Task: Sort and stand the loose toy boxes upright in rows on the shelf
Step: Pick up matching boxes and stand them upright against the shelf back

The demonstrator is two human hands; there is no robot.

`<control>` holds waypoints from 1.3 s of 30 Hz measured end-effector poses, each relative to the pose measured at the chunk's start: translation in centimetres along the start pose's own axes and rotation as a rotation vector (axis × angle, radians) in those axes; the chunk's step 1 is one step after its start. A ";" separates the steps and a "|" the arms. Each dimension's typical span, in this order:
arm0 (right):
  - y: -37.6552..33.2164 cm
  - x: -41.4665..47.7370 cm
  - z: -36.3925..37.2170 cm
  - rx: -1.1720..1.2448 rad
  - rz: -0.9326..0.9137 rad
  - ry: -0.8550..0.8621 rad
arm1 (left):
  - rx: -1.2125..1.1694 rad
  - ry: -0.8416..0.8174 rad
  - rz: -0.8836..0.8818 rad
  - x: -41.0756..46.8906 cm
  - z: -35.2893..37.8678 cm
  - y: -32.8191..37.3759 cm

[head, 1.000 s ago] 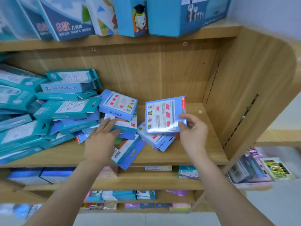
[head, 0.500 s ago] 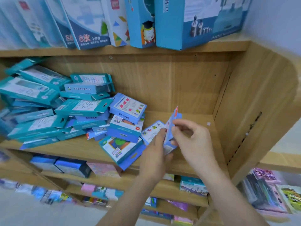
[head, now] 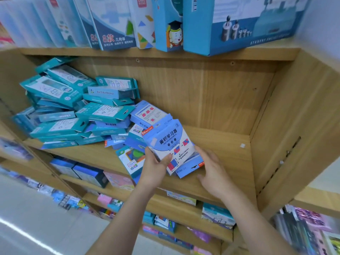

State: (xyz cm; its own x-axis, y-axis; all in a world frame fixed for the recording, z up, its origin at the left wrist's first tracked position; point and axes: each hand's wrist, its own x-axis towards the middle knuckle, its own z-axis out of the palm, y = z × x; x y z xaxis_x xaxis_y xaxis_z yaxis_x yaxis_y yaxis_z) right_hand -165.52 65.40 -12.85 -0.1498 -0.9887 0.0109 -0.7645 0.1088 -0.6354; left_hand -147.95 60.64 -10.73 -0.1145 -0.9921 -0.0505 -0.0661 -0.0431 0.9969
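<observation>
My left hand (head: pixel 156 166) grips a light-blue toy box (head: pixel 168 142) by its lower left edge and holds it tilted, front face toward me, above the wooden shelf (head: pixel 220 144). Just right of that box, my right hand (head: pixel 211 170) hovers with relaxed fingers and holds nothing. Under the held box lies another light-blue box (head: pixel 191 166) flat on the shelf. A loose heap of teal boxes (head: pixel 77 107) and blue boxes (head: pixel 147 115) covers the left half of the shelf.
Tall blue boxes (head: pixel 230 24) stand upright on the shelf above. The wooden side panel (head: pixel 294 126) closes the shelf on the right. Lower shelves (head: pixel 184 199) hold more packaged goods. Bare shelf board shows right of my hands.
The light-blue box has passed from my right hand to my left and turned front face toward me. My right hand has let go and moved off to the right.
</observation>
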 end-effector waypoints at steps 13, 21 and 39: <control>-0.5 -1.4 -3.0 -0.090 -0.254 0.408 | -0.192 0.078 0.078 -2.1 -1.7 3.0; -1.7 -0.2 -6.9 0.263 -0.047 0.309 | -0.241 0.123 0.178 -4.6 -3.8 5.0; -1.4 1.4 -7.0 0.515 0.146 0.242 | -0.076 -0.055 0.059 -5.9 -4.9 2.3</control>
State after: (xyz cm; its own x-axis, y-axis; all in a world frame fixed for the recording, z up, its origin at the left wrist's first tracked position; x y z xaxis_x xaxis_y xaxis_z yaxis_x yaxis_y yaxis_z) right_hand -169.04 64.56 -6.58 -0.4156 -0.9090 0.0324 -0.3308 0.1179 -0.9363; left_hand -142.57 65.85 -7.84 -0.1707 -0.9853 0.0073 0.0173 0.0044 0.9998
